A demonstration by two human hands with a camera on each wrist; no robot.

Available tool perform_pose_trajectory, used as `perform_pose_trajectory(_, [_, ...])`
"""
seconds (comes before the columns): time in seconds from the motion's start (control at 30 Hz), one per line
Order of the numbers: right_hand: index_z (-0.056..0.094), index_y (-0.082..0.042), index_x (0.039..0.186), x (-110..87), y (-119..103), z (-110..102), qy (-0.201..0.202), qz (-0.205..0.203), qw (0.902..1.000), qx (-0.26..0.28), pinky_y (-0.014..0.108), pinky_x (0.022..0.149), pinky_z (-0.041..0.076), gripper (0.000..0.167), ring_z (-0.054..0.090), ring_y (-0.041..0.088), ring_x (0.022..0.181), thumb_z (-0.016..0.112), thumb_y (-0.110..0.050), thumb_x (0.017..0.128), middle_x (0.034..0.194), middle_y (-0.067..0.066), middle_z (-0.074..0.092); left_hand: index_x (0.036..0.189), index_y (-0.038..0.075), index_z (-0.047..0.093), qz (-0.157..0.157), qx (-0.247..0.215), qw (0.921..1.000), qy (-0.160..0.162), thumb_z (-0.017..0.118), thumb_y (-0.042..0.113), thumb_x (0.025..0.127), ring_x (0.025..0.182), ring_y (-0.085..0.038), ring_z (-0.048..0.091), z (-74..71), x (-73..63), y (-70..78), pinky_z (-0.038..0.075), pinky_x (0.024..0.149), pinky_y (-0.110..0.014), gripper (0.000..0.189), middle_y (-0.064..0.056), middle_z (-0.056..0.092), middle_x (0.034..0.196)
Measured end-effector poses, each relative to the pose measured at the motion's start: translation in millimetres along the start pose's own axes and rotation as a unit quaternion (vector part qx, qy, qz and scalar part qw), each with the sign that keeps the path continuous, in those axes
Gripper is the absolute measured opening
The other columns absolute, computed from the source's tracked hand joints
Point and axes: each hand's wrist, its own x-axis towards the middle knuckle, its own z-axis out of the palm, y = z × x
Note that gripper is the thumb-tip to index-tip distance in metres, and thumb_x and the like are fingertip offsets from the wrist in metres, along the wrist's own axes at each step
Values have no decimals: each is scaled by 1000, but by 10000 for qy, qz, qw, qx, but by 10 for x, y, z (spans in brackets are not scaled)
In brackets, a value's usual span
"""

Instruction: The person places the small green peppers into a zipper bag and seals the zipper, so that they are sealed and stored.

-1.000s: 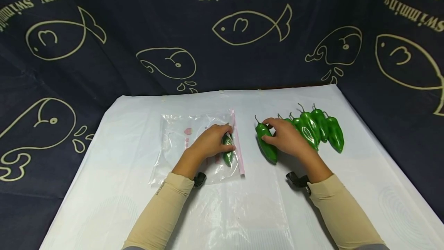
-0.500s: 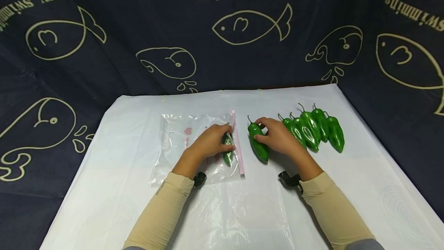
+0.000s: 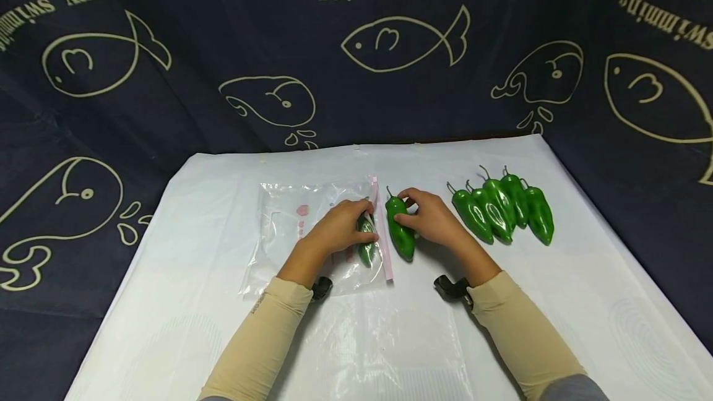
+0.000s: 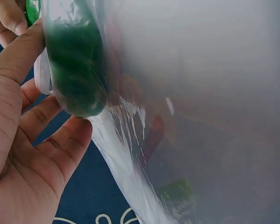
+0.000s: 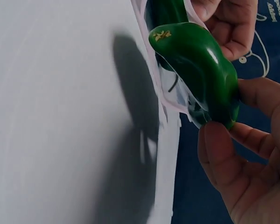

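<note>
A clear zip bag (image 3: 281, 234) with a pink edge (image 3: 383, 234) lies flat on the white table. My left hand (image 3: 340, 228) grips it near that edge, thumb and fingers either side of a green pepper (image 3: 366, 252) inside. In the left wrist view, that pepper (image 4: 77, 60) shows through the plastic. Between thumb and fingers of my right hand (image 3: 431, 218) is another green pepper (image 3: 400, 231), stem away from me, just right of the pink edge. The right wrist view has this pepper (image 5: 200, 65) overlapping the bag's parted pink mouth (image 5: 151, 60).
Several green peppers (image 3: 496, 203) lie side by side at the right of the white table (image 3: 223, 339). Behind the table hangs a dark blue cloth (image 3: 390, 104) printed with fish and whales. Black wrist cameras (image 3: 450, 288) sit on both wrists.
My right hand has carried its pepper leftward, away from the row and up to the bag's pink edge. The left hand and the bag have stayed in place.
</note>
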Motion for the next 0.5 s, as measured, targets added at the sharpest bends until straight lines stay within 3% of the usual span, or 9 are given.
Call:
perform_pose_trajectory(0.2, [59, -8, 127, 62, -28, 78, -81, 58, 9998, 188, 31, 62, 54, 43, 67, 22, 83, 73, -24, 90, 113, 17, 65, 114, 18, 57, -56, -82, 10000, 0, 82, 43, 81, 94, -17, 56, 5, 0, -6, 47, 84, -37, 49, 3, 61, 101])
perform_pose_trajectory(0.5, [59, -7, 128, 97, -49, 179, -9, 212, 9990, 387, 31, 64, 55, 44, 68, 26, 91, 73, -24, 90, 113, 17, 64, 117, 19, 57, -93, -48, 9999, -6, 81, 44, 81, 105, -18, 58, -2, -6, 6, 47, 91, -38, 50, 1, 64, 111])
